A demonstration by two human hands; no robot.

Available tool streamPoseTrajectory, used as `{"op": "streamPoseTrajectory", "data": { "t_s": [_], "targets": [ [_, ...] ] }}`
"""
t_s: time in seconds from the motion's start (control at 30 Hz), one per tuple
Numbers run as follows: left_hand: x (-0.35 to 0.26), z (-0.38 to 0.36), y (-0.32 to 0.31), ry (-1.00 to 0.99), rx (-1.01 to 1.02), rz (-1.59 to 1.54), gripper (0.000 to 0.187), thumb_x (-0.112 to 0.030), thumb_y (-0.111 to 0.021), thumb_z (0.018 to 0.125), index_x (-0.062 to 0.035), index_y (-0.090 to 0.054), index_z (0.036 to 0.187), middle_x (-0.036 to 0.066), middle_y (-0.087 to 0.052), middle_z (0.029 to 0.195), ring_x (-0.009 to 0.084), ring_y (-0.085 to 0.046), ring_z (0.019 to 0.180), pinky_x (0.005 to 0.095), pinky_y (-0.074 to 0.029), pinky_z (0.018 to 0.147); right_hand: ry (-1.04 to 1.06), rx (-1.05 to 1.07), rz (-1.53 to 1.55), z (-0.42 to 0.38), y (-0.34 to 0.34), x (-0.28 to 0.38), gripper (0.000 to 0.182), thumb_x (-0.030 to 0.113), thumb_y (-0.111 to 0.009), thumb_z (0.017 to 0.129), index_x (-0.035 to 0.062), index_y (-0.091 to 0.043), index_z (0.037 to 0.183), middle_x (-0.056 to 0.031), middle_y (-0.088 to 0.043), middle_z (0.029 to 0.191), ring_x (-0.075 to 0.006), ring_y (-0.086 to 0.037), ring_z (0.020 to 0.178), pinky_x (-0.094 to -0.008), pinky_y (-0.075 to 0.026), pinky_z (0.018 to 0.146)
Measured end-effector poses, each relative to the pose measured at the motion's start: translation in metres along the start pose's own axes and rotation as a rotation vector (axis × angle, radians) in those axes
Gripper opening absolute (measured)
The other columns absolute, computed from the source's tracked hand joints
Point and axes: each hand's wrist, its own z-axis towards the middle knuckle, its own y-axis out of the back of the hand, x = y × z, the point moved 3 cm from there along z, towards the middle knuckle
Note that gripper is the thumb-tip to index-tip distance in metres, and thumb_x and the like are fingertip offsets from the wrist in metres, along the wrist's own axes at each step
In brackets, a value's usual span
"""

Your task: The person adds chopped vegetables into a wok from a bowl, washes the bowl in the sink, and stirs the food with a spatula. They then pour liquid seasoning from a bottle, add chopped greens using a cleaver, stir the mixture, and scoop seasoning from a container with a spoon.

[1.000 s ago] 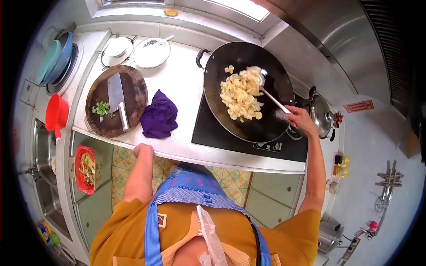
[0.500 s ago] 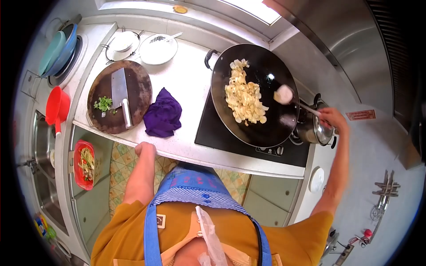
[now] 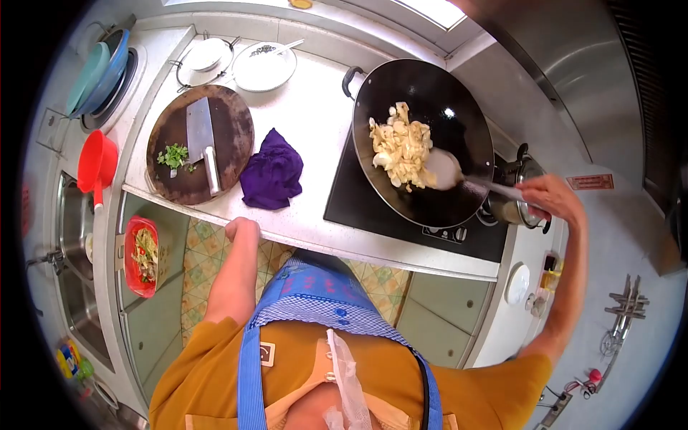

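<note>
Your right hand (image 3: 550,197), grip closed around the spatula (image 3: 444,170), would best slide it low beneath the wok's (image 3: 459,132) pale food (image 3: 401,149), your left hand's (image 3: 242,229) grip unclear.

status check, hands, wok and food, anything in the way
Right hand gripping spatula, blade at the edge of the food in the wok. Left hand at the front edge of the counter. No obstruction seen over the wok.
</note>
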Motion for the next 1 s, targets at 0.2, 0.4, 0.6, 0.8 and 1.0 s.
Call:
{"op": "streamPoseTrajectory", "data": {
  "t_s": [0.2, 0.4, 0.6, 0.8, 1.0],
  "targets": [
    [0.005, 0.016, -0.019, -0.037, -0.003, 0.038, 0.033, -0.02, -0.034, 0.081, -0.0048, -0.063, 0.078, 0.013, -0.065, 0.088, 0.0272, -0.061, 0.077, 0.0371, -0.049, 0.069, -0.347, 0.152, 0.494, -0.014, -0.051, -0.098, 0.026, 0.022, -0.055, 0.087, 0.0025, -0.06, 0.104, -0.0022, -0.055, 0.06, -0.0047, -0.042, 0.04, -0.0203, -0.031, 0.035],
    [-0.006, -0.03, 0.035, -0.1, 0.062, 0.07, 0.03, -0.018, -0.036, 0.081, -0.003, -0.063, 0.082, 0.014, -0.064, 0.091, 0.0277, -0.062, 0.078, 0.0372, -0.05, 0.068, 0.061, -0.238, 0.811, 0.093, -0.172, -0.074, 0.018, 0.019, -0.059, 0.085, 0.0034, -0.061, 0.094, 0.005, -0.048, 0.057, -0.0018, -0.038, 0.042, -0.017, -0.027, 0.037],
    [-0.008, -0.027, 0.024, -0.121, 0.047, 0.073, 0.026, -0.014, -0.04, 0.08, -0.0013, -0.062, 0.084, 0.014, -0.064, 0.092, 0.0288, -0.062, 0.079, 0.0379, -0.051, 0.067, 0.267, -0.74, 0.264, 0.056, -0.151, -0.022, 0.034, 0.011, -0.061, 0.077, 0.0024, -0.059, 0.11, -0.0157, -0.065, 0.079, -0.0186, -0.063, 0.066, -0.0301, -0.047, 0.064],
    [-0.01, -0.034, 0.035, -0.123, -0.016, 0.081, 0.028, -0.015, -0.038, 0.081, -0.0023, -0.062, 0.084, 0.014, -0.064, 0.091, 0.0282, -0.062, 0.079, 0.0374, -0.051, 0.067, 0.169, -0.64, -0.187, -0.025, -0.106, 0.012, 0.033, 0.012, -0.061, 0.078, 0.0067, -0.06, 0.111, -0.0153, -0.062, 0.079, -0.0291, -0.059, 0.068, -0.0329, -0.046, 0.065],
    [-0.013, -0.047, 0.05, -0.168, 0.027, 0.14, 0.03, -0.016, -0.037, 0.082, -0.0019, -0.062, 0.086, 0.013, -0.064, 0.092, 0.0274, -0.062, 0.08, 0.0374, -0.051, 0.068, -0.271, 0.127, 0.442, -0.037, -0.048, -0.052, 0.048, 0.023, -0.066, 0.079, -0.0002, -0.053, 0.119, 0.0002, -0.051, 0.064, -0.0051, -0.041, 0.049, -0.0209, -0.033, 0.041]
  ]
}}
